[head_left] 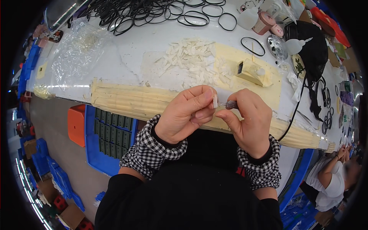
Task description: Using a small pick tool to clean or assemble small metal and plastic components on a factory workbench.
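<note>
My left hand [188, 111] is closed, pinching a small white strip-like piece [215, 102] between thumb and fingertips. Close beside it, my right hand [249, 117] curls around a small dark grey tool [231, 104] with a thin metal tip directed at the white piece. Whether the tip touches the piece I cannot tell. Both hands are over the table's front edge. Beyond them lies a loose pile of similar small white pieces [191, 57], partly on a yellow sheet [226, 51]. A tape-wrapped yellow block [253, 73] with a dark opening stands to the right of the pile.
Black rubber-like loops [142, 15] are heaped at the back. Crumpled clear plastic [78, 46] lies at left. A squeeze bottle [295, 46] and black bag [318, 50] stand at right. Below left are an orange stool [76, 124] and blue crate [90, 147]. Another person [329, 176] sits far right.
</note>
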A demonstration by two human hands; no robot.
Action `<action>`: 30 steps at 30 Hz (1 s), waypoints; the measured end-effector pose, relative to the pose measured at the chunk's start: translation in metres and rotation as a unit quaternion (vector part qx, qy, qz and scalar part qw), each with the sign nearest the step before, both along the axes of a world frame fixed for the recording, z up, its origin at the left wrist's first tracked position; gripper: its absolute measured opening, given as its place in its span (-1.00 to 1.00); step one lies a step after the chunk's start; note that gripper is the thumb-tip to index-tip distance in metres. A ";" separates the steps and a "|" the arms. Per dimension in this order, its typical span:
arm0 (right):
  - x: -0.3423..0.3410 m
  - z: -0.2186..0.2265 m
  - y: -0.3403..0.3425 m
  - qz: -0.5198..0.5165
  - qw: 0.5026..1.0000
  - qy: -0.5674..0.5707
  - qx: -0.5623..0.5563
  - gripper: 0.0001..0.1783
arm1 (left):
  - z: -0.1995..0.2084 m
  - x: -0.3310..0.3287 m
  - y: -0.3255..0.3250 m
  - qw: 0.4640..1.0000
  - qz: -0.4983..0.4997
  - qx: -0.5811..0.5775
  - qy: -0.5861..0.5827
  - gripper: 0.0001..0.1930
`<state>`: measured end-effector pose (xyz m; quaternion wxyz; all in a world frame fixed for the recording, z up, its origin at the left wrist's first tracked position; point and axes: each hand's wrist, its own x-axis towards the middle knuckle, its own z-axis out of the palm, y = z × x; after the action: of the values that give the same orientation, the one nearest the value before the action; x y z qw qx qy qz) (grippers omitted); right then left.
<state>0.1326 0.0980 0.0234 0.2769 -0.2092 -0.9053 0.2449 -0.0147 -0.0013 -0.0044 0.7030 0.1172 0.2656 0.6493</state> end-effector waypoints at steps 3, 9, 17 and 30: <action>-0.001 -0.003 0.000 -0.002 1.000 -0.009 0.008 -0.61 | 0.000 -0.001 0.000 1.000 -0.011 0.014 0.006 -0.79; -0.002 -0.004 -0.001 0.006 1.000 -0.025 -0.003 -0.61 | -0.001 0.000 -0.001 0.999 -0.014 0.030 0.043 -0.79; 0.000 -0.001 -0.001 0.008 0.999 -0.038 -0.004 -0.62 | -0.002 0.000 -0.001 0.997 -0.011 0.036 0.061 -0.80; 0.001 0.001 -0.002 0.018 0.997 -0.050 -0.050 -0.60 | -0.002 -0.002 -0.002 0.996 -0.018 0.044 0.070 -0.83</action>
<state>0.1338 0.0958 0.0248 0.2156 -0.2183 -0.9085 0.2838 -0.0170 -0.0033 -0.0066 0.6885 0.1976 0.2830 0.6378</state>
